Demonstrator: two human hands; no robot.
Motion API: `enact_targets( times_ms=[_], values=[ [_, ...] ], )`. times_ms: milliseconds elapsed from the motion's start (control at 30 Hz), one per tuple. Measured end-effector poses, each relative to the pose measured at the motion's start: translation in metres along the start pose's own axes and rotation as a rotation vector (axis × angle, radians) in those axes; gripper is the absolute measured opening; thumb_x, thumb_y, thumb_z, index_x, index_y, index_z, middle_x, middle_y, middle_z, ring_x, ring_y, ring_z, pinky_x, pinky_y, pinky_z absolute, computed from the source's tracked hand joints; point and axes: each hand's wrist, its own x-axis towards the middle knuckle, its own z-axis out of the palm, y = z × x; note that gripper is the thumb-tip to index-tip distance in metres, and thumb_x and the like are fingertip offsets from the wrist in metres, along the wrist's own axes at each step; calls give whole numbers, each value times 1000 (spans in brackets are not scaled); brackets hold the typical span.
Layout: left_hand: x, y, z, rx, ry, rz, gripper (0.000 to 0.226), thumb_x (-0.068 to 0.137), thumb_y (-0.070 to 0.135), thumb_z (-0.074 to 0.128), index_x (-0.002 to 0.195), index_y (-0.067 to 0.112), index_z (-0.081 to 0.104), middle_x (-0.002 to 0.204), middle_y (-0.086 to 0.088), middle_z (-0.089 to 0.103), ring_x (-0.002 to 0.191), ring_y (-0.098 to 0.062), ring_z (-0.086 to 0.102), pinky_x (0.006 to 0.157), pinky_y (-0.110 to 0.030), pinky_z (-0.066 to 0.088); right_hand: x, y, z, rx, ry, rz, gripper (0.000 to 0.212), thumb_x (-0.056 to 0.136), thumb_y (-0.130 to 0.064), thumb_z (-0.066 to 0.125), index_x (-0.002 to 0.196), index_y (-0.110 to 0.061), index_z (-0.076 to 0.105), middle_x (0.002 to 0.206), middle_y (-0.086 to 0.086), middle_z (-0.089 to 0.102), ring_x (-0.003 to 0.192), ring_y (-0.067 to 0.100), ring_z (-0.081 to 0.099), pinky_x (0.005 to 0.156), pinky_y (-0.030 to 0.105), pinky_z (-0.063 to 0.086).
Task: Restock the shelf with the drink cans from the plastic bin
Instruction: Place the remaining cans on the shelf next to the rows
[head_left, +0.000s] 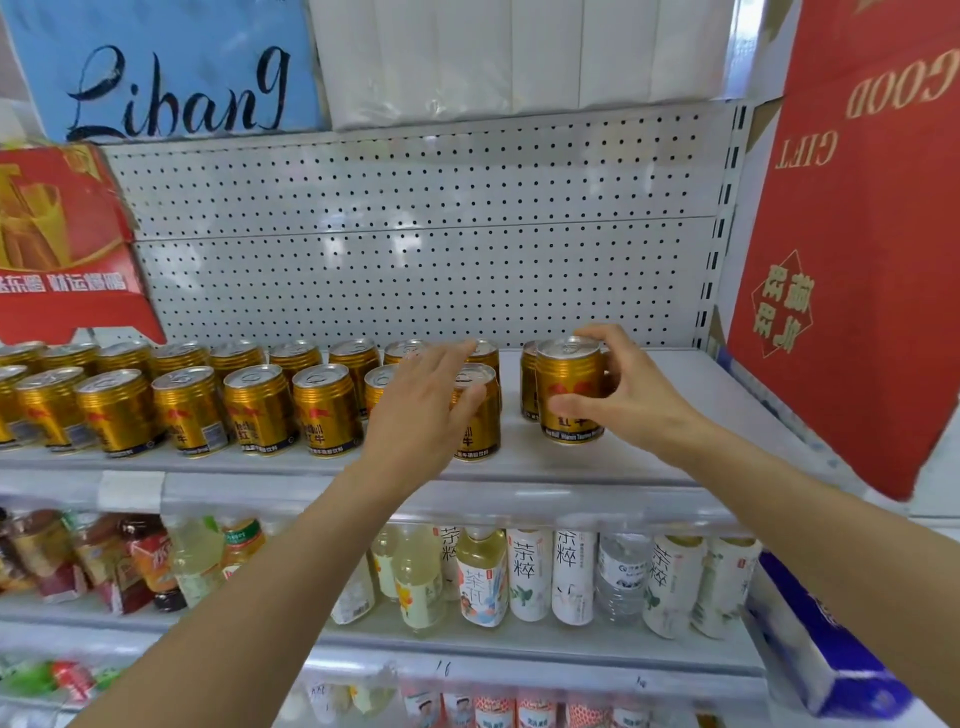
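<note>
Head view: a white shelf (597, 457) backed by perforated board (415, 234) is being shown carrying two rows of gold drink cans (260, 410) along its left and middle, with bottled teas (524, 571) being displayed on the tier below. One gold can (569, 395) is being gripped upright on the shelf, right of the rows, by the right hand (623, 395), thumb in front and fingers curled behind. The left hand (431, 405) is being held flat, fingers together, against the end can (475, 415) of the front row.

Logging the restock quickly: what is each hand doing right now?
Left hand: open, fingers spread against a gold can on the shelf.
Right hand: closed around another gold can.
</note>
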Motion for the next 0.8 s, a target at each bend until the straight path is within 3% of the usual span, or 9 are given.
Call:
enact_targets(
  times_ms=[100, 233, 433, 533, 633, 800],
  values=[
    [9, -5, 3, 155, -82, 61, 47, 101, 34, 42, 147, 21, 40, 150, 2, 42, 139, -18, 34, 119, -34, 8, 2, 16, -1, 31, -36, 26, 74, 69, -23, 85, 125, -40, 40, 118, -3, 59, 109, 16, 59, 87, 31, 51],
    [14, -9, 4, 169, -131, 63, 42, 100, 33, 46, 140, 22, 49, 145, 3, 49, 135, -18, 40, 119, -35, 6, 3, 32, 4, 34, -69, 35, 75, 70, -25, 85, 129, -38, 40, 121, -5, 57, 111, 13, 57, 86, 26, 49],
    [15, -11, 2, 136, -114, 51, 40, 98, 34, 52, 136, 24, 55, 137, 3, 57, 125, -20, 47, 110, -34, 26, 6, 32, -3, -89, -32, 39, 67, 75, -42, 77, 133, -30, 45, 124, -7, 58, 109, 9, 55, 93, 34, 48],
    [16, -13, 2, 114, -105, 49, 39, 95, 33, 56, 133, 23, 59, 132, 1, 61, 119, -22, 52, 96, -36, 39, 7, 24, -2, -118, -9, 18, 65, 76, -39, 77, 133, -32, 48, 119, -7, 59, 103, 7, 56, 82, 25, 46],
    [17, -14, 5, 99, -95, 40, 39, 94, 33, 58, 132, 24, 60, 131, 2, 62, 118, -21, 53, 92, -35, 42, 6, 18, 7, -187, 11, -13, 60, 77, -38, 77, 131, -35, 51, 121, -8, 57, 99, 9, 55, 69, 15, 40],
    [17, -16, 8, 95, -77, 38, 39, 94, 33, 58, 131, 24, 60, 130, 2, 62, 118, -21, 53, 93, -34, 39, 4, 17, 20, -182, 59, -5, 54, 80, -37, 74, 130, -32, 55, 125, -1, 56, 105, 13, 53, 70, 16, 40]
  ],
)
